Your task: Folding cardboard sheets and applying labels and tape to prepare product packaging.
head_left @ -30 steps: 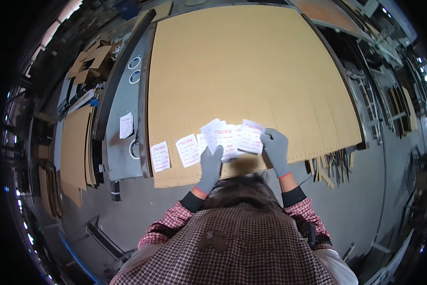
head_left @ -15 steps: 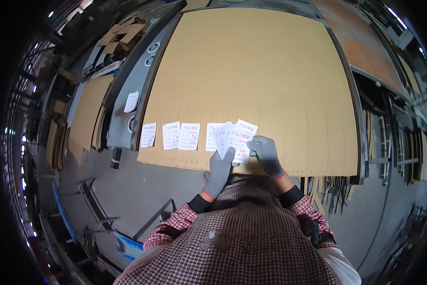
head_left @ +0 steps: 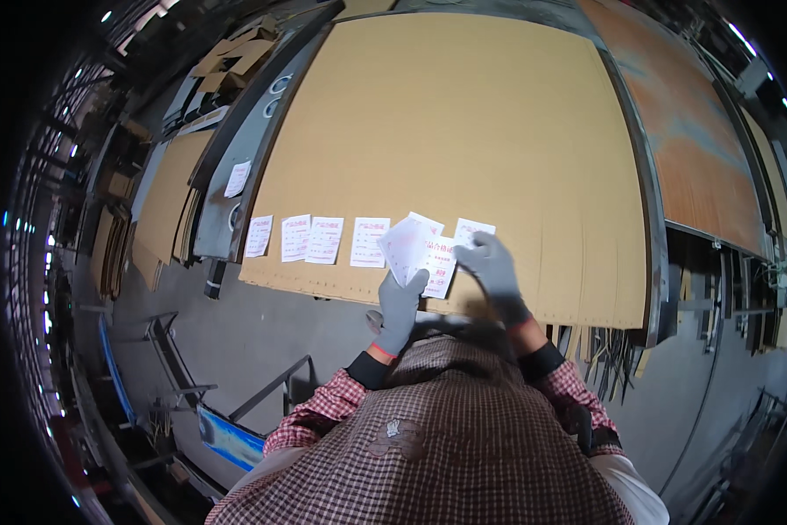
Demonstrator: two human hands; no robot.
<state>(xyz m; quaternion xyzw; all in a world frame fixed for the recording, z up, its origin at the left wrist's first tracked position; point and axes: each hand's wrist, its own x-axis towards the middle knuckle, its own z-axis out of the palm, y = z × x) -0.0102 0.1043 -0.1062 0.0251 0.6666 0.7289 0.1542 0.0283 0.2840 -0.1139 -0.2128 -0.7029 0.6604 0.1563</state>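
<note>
My left hand (head_left: 400, 311), in a grey work glove, is closed round the lower end of a fanned bunch of white paper cards (head_left: 407, 249) with red print. My right hand (head_left: 495, 276), gloved alike and slightly smeared by motion, has its fingers curled at the lower part of a single paper card (head_left: 476, 228). That card is just right of the fan, against the cardboard sheet (head_left: 463, 114); the fingertips cover its lower edge. More such cards lie along the near edge to the left: one alone (head_left: 370, 242), an overlapping pair (head_left: 326, 241), and another (head_left: 259, 236) by the corner.
A metal-framed table bears the sheet. Another card (head_left: 238, 178) lies on the grey metal surface at left. Stacked cardboard (head_left: 170, 192) stands beyond it, and a rusty brown board (head_left: 687, 131) at far right. Dark strips (head_left: 611, 359) hang below the near right edge.
The single card at my right hand has shifted right, away from the fan, together with that hand. The fan has tilted and spread differently in my left hand. The whole view has turned slightly.
</note>
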